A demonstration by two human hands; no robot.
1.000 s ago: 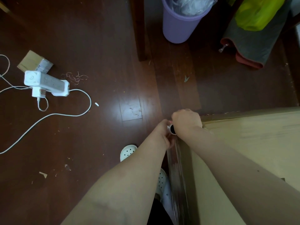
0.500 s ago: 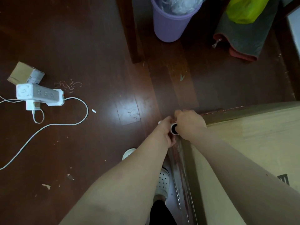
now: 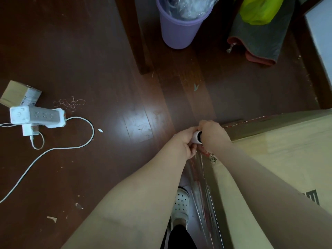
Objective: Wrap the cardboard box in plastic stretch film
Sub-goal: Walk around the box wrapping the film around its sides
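Hands: left hand (image 3: 182,143) and right hand (image 3: 212,135) both curl round the film roll (image 3: 196,137).
Box: cardboard box (image 3: 287,159) stands just right of the roll; film (image 3: 201,186) runs down its side.
Advice: pull taut, hug the corner, overlap bands.

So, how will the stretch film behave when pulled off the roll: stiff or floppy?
Probably floppy: the stretch film shows lengthwise wrinkles beside the cardboard box, so it may bunch when slack. It looks thin and glossy, so likely light and clingy. The roll, held by left hand and right hand, is round and could roll if released.
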